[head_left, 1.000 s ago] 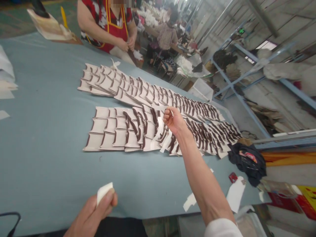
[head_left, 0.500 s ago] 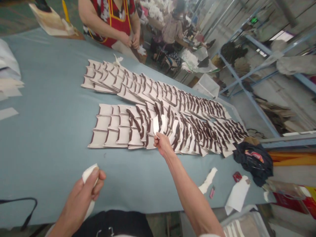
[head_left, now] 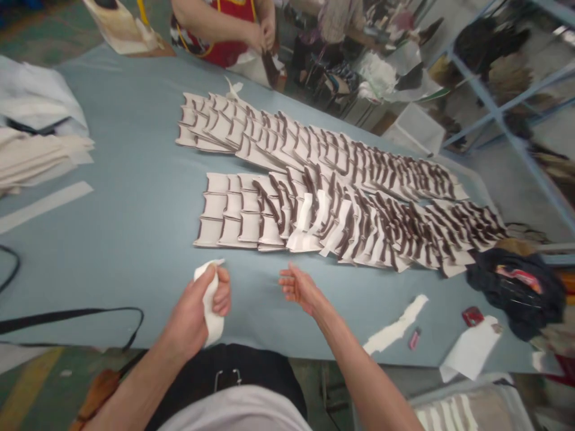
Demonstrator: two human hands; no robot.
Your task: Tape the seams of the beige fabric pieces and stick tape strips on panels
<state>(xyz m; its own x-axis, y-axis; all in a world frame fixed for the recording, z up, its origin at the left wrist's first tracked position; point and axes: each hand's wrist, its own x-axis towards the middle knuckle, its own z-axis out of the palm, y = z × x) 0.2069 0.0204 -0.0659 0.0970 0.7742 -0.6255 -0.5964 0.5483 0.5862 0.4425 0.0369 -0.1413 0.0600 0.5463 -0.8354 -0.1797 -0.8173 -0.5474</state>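
Note:
My left hand (head_left: 202, 305) is closed around a bundle of white strips (head_left: 212, 317), held over the near side of the table. To its right, my right hand (head_left: 300, 288) hangs above the table with its fingers apart and nothing in them. Beyond the hands lies the nearer row of overlapping pale fabric pieces (head_left: 215, 232) with dark brown edges. Several white strips (head_left: 305, 212) rest across the middle of this row. Behind it runs a second, similar row of pale pieces (head_left: 251, 134).
A pale cloth stack (head_left: 40, 158) and a long strip (head_left: 49, 206) lie at left. At right are a torn white piece (head_left: 398, 326), a pink object (head_left: 414, 338), a small red object (head_left: 472, 316) and a dark bundle (head_left: 516, 287). Across the table, a person's hands (head_left: 265, 36) work.
My right hand has let go of a white strip on the nearer row and drawn back toward me, its fingers now apart. My left hand, still holding the strips, has shifted right in view.

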